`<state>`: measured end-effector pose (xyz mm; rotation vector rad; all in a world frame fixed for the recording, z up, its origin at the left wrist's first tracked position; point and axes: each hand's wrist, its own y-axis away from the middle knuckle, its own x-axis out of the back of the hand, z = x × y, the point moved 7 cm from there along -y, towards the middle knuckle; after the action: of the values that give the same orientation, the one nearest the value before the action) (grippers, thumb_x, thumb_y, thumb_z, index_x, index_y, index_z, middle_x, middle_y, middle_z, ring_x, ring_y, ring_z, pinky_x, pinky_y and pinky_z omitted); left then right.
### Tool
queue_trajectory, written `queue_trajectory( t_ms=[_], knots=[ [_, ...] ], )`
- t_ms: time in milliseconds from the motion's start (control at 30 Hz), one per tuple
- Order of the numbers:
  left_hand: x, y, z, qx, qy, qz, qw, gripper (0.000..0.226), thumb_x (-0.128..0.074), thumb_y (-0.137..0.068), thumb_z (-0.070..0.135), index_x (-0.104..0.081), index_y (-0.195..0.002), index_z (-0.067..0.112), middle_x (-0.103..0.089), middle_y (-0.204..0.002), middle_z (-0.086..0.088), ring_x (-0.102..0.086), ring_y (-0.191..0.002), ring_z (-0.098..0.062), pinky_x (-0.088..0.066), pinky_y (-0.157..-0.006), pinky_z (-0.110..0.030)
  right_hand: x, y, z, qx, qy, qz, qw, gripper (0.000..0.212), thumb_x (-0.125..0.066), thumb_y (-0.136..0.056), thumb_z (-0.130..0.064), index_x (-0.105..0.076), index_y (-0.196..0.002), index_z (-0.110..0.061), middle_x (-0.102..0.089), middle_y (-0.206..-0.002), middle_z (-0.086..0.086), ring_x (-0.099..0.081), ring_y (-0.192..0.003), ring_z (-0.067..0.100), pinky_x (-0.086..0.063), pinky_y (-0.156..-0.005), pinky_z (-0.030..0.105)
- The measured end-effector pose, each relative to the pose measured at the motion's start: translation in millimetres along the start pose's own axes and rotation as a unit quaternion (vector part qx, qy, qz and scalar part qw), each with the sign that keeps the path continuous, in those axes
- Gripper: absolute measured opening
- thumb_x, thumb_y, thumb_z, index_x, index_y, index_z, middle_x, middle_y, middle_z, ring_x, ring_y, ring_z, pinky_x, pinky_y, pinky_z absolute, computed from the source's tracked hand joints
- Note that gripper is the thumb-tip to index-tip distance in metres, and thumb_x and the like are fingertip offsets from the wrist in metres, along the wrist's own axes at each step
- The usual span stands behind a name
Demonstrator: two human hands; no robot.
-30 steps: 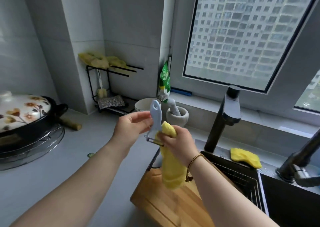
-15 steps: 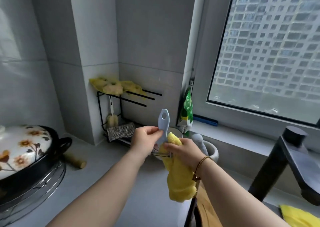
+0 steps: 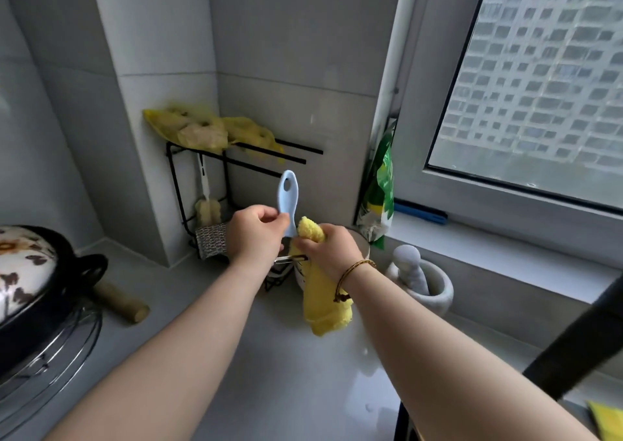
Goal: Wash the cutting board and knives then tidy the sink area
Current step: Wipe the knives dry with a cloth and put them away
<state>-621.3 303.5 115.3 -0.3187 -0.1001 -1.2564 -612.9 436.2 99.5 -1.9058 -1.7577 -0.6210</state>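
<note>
Compared with the frame half a second earlier, both hands and the peeler sit farther from the sink, closer to the black corner rack, and the wooden board is out of view. The left hand pinches the light-blue handle between thumb and curled fingers, just above the metal head. The right hand closes its fingers around a bunched yellow cloth, pressing it against the blade end; the rest of the cloth hangs below the wrist. The peeler is held in the air above the grey countertop, in front of a white cup. Its long axis runs near vertical, with the handle's hanging hole upward and the blade downward, partly hidden by cloth. To dry it well, wipe along the blade rather than across the edge, keep fingertips behind a fold of cloth, and hold the handle firmly so it does not twist.
</note>
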Motion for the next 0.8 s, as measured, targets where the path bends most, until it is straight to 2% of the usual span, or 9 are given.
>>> queue_trajectory(
  t_ms=[100, 200, 367, 433, 567, 667, 733, 800],
  knots=[
    [-1, -4, 2, -0.015, -0.001, 0.008, 1.0, 0.005, -0.059, -0.084, 0.012, -0.059, -0.079, 0.012, -0.055, -0.061, 0.008, -0.056, -0.047, -0.015, -0.044, -0.047, -0.022, -1, -6, -1, -0.005, -0.007, 0.004, 1.0, 0.02, -0.06, -0.085, -0.034, -0.052, -0.083, -0.015, -0.055, -0.078, 0.001, -0.052, -0.073, 0.017, -0.042, -0.068, 0.027],
    [0, -10, 3, -0.015, 0.006, 0.019, 1.0, 0.004, -0.059, -0.084, 0.01, -0.061, -0.08, 0.011, -0.054, -0.06, 0.007, -0.055, -0.047, -0.018, -0.05, -0.054, -0.029, 1, -11, -5, -0.002, -0.008, 0.012, 1.0, 0.022, -0.06, -0.085, -0.034, -0.05, -0.076, -0.016, -0.051, -0.068, -0.003, -0.05, -0.07, 0.017, -0.04, -0.066, 0.026],
    [3, -21, 2, -0.012, 0.003, 0.041, 0.999, 0.012, -0.059, -0.084, 0.012, -0.065, -0.087, 0.002, -0.059, -0.068, -0.003, -0.061, -0.059, -0.032, -0.054, -0.064, -0.038, 3, -12, -4, -0.001, -0.016, 0.045, 0.999, 0.017, -0.055, -0.088, -0.032, -0.048, -0.085, -0.017, -0.045, -0.064, -0.009, -0.048, -0.073, 0.017, -0.036, -0.067, 0.026],
    [5, -25, 1, -0.012, 0.005, 0.048, 0.999, 0.011, -0.059, -0.086, 0.013, -0.064, -0.087, 0.004, -0.059, -0.069, -0.003, -0.061, -0.059, -0.031, -0.053, -0.062, -0.037, 7, -10, 0, 0.016, -0.024, 0.083, 0.996, 0.013, -0.054, -0.089, -0.03, -0.048, -0.086, -0.019, -0.044, -0.066, -0.01, -0.047, -0.075, 0.017, -0.034, -0.068, 0.025],
    [3, -32, -5, 0.003, 0.033, 0.038, 0.999, 0.007, -0.057, -0.087, 0.013, -0.056, -0.082, 0.009, -0.052, -0.063, 0.006, -0.054, -0.043, -0.015, -0.043, -0.039, -0.02, 14, -2, 13, 0.023, -0.094, 0.136, 0.986, 0.006, -0.052, -0.091, -0.024, -0.05, -0.089, -0.019, -0.045, -0.069, -0.011, -0.046, -0.079, 0.015, -0.034, -0.071, 0.025],
    [2, -35, -8, 0.028, 0.076, 0.03, 0.996, 0.014, -0.057, -0.086, 0.011, -0.055, -0.073, 0.008, -0.053, -0.06, 0.002, -0.05, -0.028, -0.005, -0.039, -0.037, -0.015, 9, -2, 23, -0.011, -0.127, 0.123, 0.984, 0.006, -0.052, -0.091, -0.02, -0.051, -0.087, -0.016, -0.046, -0.068, -0.009, -0.047, -0.079, 0.017, -0.035, -0.072, 0.025],
    [4, -38, -8, 0.027, 0.084, 0.032, 0.996, 0.024, -0.057, -0.085, 0.011, -0.052, -0.062, 0.015, -0.052, -0.056, 0.0, -0.047, -0.025, -0.003, -0.035, -0.034, -0.012, 4, -3, 31, -0.037, -0.117, 0.107, 0.987, 0.006, -0.051, -0.09, -0.018, -0.052, -0.086, -0.013, -0.045, -0.066, -0.006, -0.046, -0.078, 0.018, -0.035, -0.07, 0.025],
    [7, -40, -9, 0.025, 0.081, 0.03, 0.996, 0.025, -0.057, -0.085, 0.011, -0.051, -0.062, 0.017, -0.052, -0.056, 0.001, -0.047, -0.025, -0.003, -0.035, -0.034, -0.012, 2, -2, 38, -0.054, -0.103, 0.106, 0.988, 0.008, -0.052, -0.09, -0.018, -0.052, -0.085, -0.011, -0.045, -0.065, -0.004, -0.047, -0.077, 0.02, -0.036, -0.069, 0.025]
  ],
)
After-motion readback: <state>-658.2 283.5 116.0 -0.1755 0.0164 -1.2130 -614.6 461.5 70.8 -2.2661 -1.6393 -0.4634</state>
